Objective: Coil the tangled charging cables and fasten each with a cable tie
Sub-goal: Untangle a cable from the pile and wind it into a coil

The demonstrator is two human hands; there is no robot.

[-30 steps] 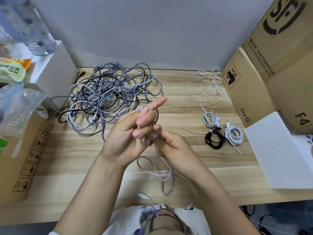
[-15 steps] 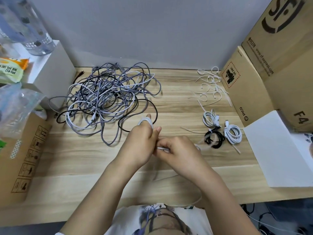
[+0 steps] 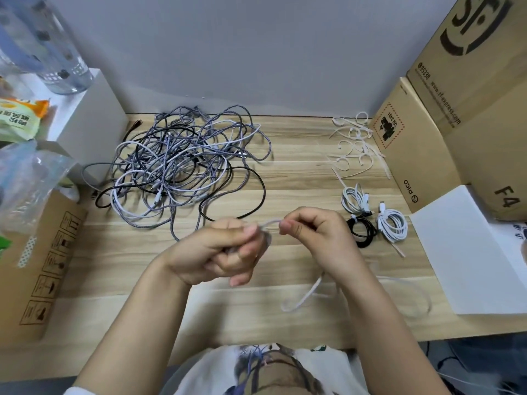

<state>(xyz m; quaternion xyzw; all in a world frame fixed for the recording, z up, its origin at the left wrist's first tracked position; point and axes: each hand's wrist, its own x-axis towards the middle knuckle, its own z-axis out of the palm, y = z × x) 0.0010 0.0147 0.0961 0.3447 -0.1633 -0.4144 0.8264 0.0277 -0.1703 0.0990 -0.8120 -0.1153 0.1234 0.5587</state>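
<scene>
My left hand [image 3: 225, 249] grips turns of a pale braided cable [image 3: 306, 295] in its curled fingers. My right hand [image 3: 316, 235] pinches the same cable a short way to the right, and a taut stretch runs between the two hands. The cable's loose tail loops on the table below my right wrist. A big tangle of grey, white and black cables [image 3: 182, 163] lies at the back left. Three tied coils lie at the right: two white [image 3: 356, 198] [image 3: 393, 223] and one black [image 3: 362, 230]. Loose white cable ties [image 3: 356, 146] lie at the back right.
Cardboard boxes [image 3: 422, 155] line the right side, with a white sheet [image 3: 470, 252] in front of them. A white box [image 3: 94, 118] with a clear bottle stands at the back left. A brown carton [image 3: 42, 266] and plastic bags sit at the left edge.
My hands have dropped from an open-fingered winding pose and drawn apart. The left now closes around the wound turns, and the right has pulled a stretch of cable out to the right.
</scene>
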